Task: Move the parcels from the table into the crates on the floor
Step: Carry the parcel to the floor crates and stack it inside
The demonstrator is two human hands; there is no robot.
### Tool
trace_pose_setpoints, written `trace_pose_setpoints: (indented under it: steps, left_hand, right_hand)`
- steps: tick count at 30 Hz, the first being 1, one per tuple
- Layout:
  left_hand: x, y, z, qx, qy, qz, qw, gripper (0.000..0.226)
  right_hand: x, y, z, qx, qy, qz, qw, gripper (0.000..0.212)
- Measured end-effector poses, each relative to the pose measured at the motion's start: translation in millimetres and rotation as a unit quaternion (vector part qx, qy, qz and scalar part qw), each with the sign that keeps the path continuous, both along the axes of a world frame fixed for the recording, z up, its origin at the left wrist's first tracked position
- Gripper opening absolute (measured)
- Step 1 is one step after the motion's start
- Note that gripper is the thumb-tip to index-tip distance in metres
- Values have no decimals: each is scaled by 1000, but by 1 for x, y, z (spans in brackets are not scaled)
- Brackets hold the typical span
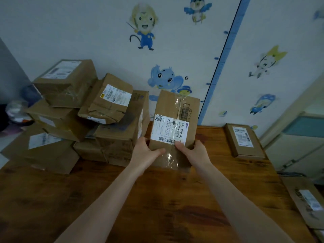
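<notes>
A brown cardboard parcel (173,109) with a white shipping label and clear tape stands in the middle of the wooden table (122,199). My left hand (146,152) grips its near left corner, thumb across the front. My right hand (194,152) grips the near right corner the same way. To the left, a pile of several brown parcels (82,109) is stacked against the wall. A small flat parcel (243,140) lies at the table's far right. No crate is in view.
Past the table's right edge, lower down, lies another labelled cardboard box (305,200). A pale cabinet (298,137) stands at the right. The wall behind has cartoon stickers. Dark clutter (19,109) sits at the far left.
</notes>
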State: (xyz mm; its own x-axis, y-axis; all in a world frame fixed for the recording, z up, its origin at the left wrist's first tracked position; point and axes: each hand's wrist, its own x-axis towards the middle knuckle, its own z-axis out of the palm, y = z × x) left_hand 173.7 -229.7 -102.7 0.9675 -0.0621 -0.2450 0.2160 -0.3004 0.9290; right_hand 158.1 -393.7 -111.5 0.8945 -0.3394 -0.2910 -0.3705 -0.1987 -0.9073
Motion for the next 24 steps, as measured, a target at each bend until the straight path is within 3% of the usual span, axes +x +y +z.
trace_pose_setpoints:
  steps: [3,7,11,15,20,24]
  left_hand:
    - [2,0,13,3,-47,-10,999,69]
    - [2,4,23,12,-71,-33,997,55]
    - [2,0,35,-32,-76,-7,997,40]
    - [4,-1,42,-60,-72,46,995,38]
    - [2,-4,46,-66,-95,-4,993,68]
    - [0,-9,50,-44,-135,-24,990,62]
  right_hand:
    - [-3,-1,13,-35,-37,30,998,66]
    - [-4,-2,30,-45,-72,66,994,75]
    - [-5,-6,44,26,-67,83,994,53]
    - [-4,-11,48,42,-71,85,993,35]
    - [2,-15,66,34,-109,50,992,48]
    - [3,-18,71,-5,-130,70,989,52]
